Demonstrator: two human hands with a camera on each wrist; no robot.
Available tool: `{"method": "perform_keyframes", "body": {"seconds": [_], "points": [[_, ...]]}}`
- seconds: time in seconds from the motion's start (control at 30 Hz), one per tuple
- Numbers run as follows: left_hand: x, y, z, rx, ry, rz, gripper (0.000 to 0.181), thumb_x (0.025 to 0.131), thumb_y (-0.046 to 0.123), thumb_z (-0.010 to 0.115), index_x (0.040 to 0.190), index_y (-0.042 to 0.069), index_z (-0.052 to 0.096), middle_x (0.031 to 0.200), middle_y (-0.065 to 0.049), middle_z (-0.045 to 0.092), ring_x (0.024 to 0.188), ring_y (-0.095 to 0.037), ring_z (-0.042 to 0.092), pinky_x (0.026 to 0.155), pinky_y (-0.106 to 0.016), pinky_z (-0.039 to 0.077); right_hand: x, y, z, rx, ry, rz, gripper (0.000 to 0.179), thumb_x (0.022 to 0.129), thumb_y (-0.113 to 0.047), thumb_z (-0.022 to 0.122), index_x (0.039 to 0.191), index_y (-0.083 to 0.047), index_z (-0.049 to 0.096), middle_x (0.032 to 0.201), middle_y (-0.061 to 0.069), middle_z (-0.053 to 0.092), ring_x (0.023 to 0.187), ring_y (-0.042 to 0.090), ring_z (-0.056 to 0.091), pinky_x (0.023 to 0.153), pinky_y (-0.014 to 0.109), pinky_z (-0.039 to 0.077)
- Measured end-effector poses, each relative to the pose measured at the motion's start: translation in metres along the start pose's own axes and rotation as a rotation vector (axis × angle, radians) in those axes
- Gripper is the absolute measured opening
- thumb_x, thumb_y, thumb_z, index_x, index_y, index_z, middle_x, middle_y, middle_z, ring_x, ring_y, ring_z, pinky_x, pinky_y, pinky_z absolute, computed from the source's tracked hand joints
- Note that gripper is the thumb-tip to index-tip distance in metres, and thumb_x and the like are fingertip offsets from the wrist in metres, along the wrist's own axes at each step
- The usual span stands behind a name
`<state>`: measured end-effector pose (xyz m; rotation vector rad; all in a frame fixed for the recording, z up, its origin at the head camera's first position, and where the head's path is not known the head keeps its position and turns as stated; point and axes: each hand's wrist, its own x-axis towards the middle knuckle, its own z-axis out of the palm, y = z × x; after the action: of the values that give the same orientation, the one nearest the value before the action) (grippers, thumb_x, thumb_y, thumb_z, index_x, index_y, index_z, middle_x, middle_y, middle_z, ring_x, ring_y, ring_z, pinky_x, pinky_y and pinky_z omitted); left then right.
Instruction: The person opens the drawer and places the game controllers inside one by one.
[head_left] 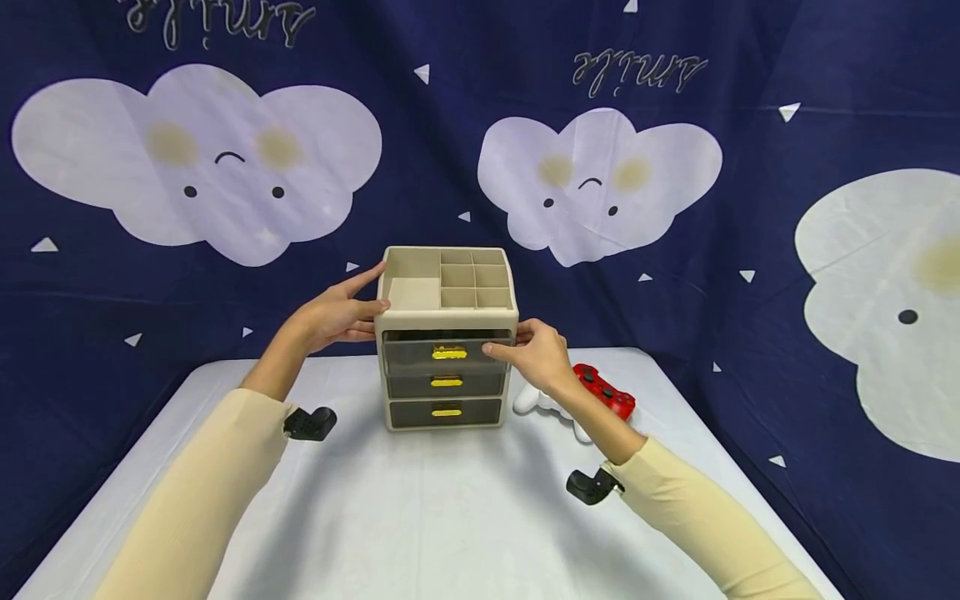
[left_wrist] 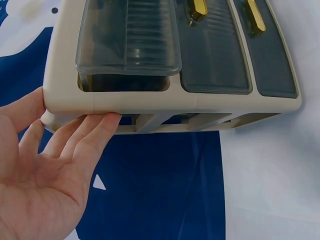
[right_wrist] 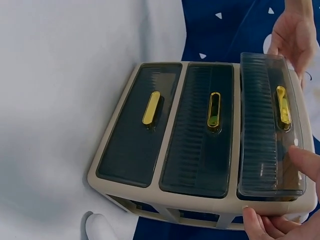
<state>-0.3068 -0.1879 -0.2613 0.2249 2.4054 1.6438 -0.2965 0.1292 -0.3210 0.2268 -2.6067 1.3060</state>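
A cream drawer organizer (head_left: 446, 320) stands upright on the white table, with three dark see-through drawers and gold handles. Its top drawer (right_wrist: 265, 165) juts out a little beyond the frame; the two lower ones sit flush. At the organizer's upper left, my left hand (head_left: 337, 317) grips the side, thumb at the top rim and fingers along the side wall (left_wrist: 105, 111). My right hand (head_left: 542, 354) holds the upper right edge: its thumb presses the top drawer's front, and the other fingers lie against the side frame.
Behind the right forearm lie a red game controller (head_left: 603, 392) and a white one (head_left: 536, 400), partly hidden. A divided tray (head_left: 474, 279) forms the organizer's top. A dark blue cloth (head_left: 420, 183) with clouds hangs right behind the table (head_left: 435, 517).
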Motion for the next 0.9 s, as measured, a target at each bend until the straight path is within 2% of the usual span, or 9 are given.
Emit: {"method": "perform_keyframes", "body": {"seconds": [0.17,0.53,0.9], "points": [[0.002,-0.002,0.001,-0.009,-0.012,-0.008,0.077,0.108,0.022,0.052,0.163,0.042,0.001,0.156,-0.024,0.039,0.128,-0.040,0.059,0.109,-0.050,0.048,0.002,0.003,0.005,-0.006,0.020,0.014,0.060,0.076,-0.039,0.089,0.116,-0.001,0.065,0.107,0.014,0.071,0.101,0.029,0.067,0.085,0.041,0.056],[0.000,-0.002,0.000,0.003,-0.010,-0.006,0.077,0.108,0.023,0.052,0.162,0.044,0.001,0.157,-0.023,0.038,0.130,-0.041,0.057,0.112,-0.053,0.045,0.008,0.010,0.017,0.016,0.110,-0.042,0.052,0.076,-0.030,0.089,0.109,0.000,0.063,0.099,0.014,0.070,0.092,0.028,0.066,0.073,0.033,0.054],[0.001,0.001,-0.001,-0.023,-0.015,-0.003,0.078,0.108,0.022,0.052,0.162,0.043,0.000,0.157,-0.023,0.037,0.131,-0.042,0.055,0.112,-0.052,0.045,0.014,0.014,0.019,0.031,0.151,-0.048,0.052,0.074,-0.030,0.091,0.107,-0.001,0.063,0.097,0.014,0.070,0.090,0.028,0.067,0.074,0.036,0.055]]}}
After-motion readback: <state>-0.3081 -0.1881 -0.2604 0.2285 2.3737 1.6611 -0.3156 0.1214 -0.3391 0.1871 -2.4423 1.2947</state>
